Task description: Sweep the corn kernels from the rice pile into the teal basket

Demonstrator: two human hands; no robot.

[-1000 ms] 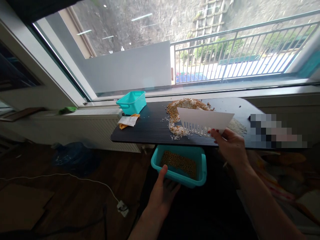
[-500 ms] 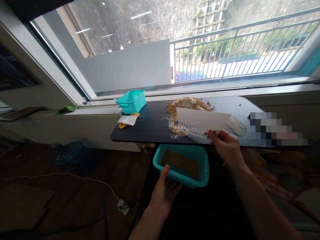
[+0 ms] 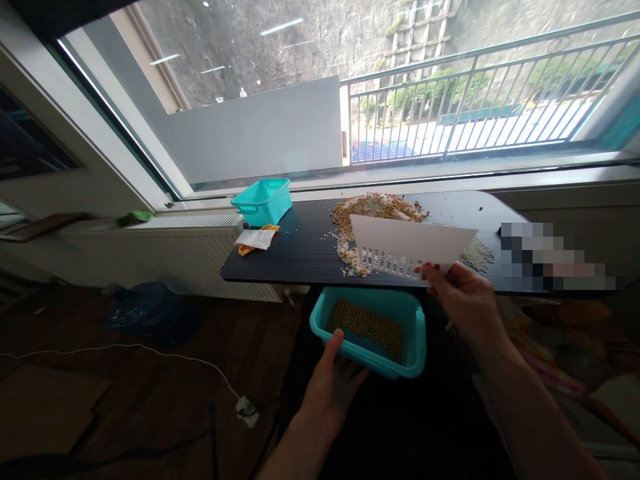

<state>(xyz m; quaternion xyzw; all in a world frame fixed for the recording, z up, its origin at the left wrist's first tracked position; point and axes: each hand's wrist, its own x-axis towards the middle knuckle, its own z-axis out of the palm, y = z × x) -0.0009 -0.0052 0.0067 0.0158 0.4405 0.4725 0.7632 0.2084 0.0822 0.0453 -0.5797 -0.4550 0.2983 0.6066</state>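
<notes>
My left hand (image 3: 331, 381) grips the near wall of a teal tub (image 3: 371, 302), thumb over the rim, and holds it just below the front edge of the black table (image 3: 295, 250). Brown beans (image 3: 369, 325) cover the tub's floor. My right hand (image 3: 463, 299) pinches the lower right corner of a white slotted plastic sieve panel (image 3: 410, 244), which stands on edge on the tabletop. Behind and left of the panel lies a pile of mixed brown beans and white rice (image 3: 373, 208). A patch of plain rice (image 3: 475, 253) lies to its right.
A second, empty teal tub (image 3: 263, 201) sits at the table's far left corner, beside a white and yellow packet (image 3: 255, 239). A radiator (image 3: 190, 247) runs under the window. On the floor lie a white cable and plug (image 3: 245, 410) and a blue water bottle (image 3: 145, 310).
The teal tub has shifted slightly right under the table edge. The white panel has slid a little right along the tabletop.
</notes>
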